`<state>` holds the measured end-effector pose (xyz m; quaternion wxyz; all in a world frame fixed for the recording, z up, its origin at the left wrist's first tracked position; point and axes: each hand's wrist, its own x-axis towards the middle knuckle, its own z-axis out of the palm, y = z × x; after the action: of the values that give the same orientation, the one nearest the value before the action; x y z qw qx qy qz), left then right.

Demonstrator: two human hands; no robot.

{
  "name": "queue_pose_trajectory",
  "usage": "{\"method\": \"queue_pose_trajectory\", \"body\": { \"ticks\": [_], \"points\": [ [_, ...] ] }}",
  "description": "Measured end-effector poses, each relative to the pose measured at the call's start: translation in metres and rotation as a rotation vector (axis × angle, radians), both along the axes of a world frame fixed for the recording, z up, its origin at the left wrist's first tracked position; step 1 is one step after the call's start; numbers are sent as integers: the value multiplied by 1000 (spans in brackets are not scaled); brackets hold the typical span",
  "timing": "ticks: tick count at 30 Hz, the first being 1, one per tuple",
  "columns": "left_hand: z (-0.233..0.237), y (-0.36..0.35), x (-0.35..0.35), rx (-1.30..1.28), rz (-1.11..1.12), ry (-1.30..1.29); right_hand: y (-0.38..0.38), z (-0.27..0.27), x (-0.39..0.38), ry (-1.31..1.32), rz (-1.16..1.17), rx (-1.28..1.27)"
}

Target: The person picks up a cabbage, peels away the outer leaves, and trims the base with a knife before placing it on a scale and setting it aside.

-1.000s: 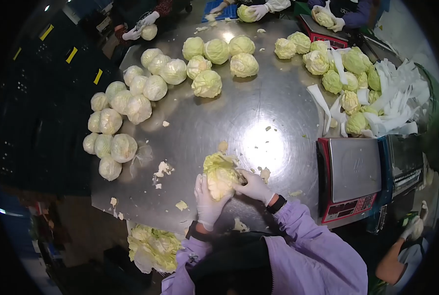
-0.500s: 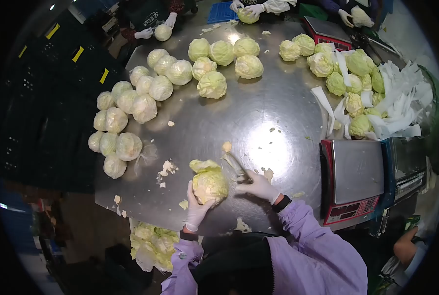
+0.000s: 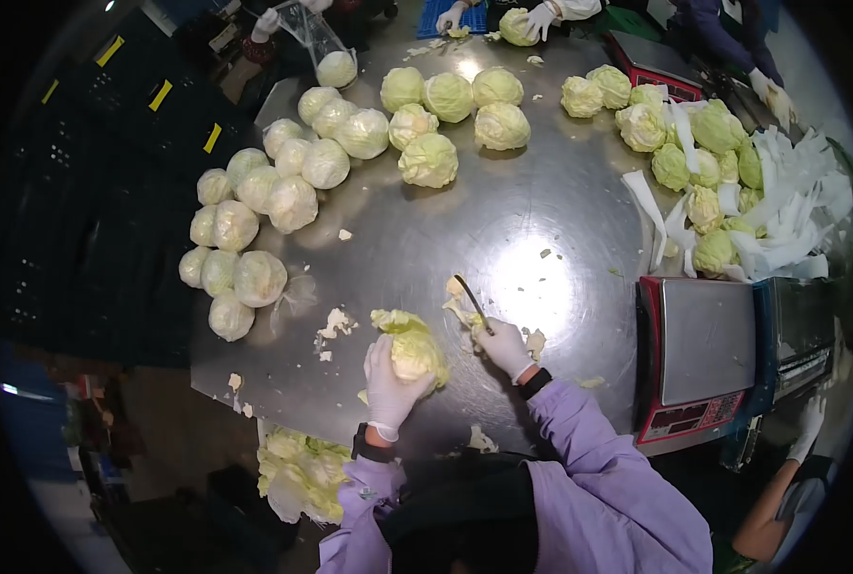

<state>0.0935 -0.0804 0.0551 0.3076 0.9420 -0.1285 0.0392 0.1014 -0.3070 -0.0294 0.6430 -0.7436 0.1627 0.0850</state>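
My left hand [image 3: 391, 387], in a white glove, holds a cabbage [image 3: 417, 356] near the front edge of the metal table [image 3: 369, 273]. A loose green outer leaf stands up at the cabbage's top. To the right of it, my gloved right hand [image 3: 506, 348] is closed round a knife [image 3: 472, 298], its dark curved blade pointing up and left. The knife and the cabbage are apart. Pale cut pieces [image 3: 457, 290] lie beside the blade. More scraps [image 3: 337, 323] are on the table left of the cabbage.
Wrapped cabbages [image 3: 293, 204] cover the left side, bare ones [image 3: 428, 160] the back. A red scale [image 3: 702, 342] stands at the right, below piled cabbages and white strips [image 3: 804, 210]. Co-workers' gloved hands show at the back and right. Leaves [image 3: 302, 474] lie below the table edge.
The knife has turned and its blade now shows dark. My left hand has shifted over the cabbage's left side. At the back left, a co-worker now holds a clear bag with a cabbage.
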Motion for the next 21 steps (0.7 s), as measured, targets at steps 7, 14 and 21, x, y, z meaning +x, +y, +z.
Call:
{"method": "queue_pose_trajectory", "body": {
  "ticks": [7, 14, 21],
  "points": [
    [10, -18, -16, 137, -39, -102, 39, 112, -6, -375, 349, -486],
    [7, 19, -11, 55, 17, 72, 26, 59, -3, -366, 198, -400],
    [-17, 37, -20, -465, 59, 234, 48, 87, 8, -436, 109, -558]
  ]
}}
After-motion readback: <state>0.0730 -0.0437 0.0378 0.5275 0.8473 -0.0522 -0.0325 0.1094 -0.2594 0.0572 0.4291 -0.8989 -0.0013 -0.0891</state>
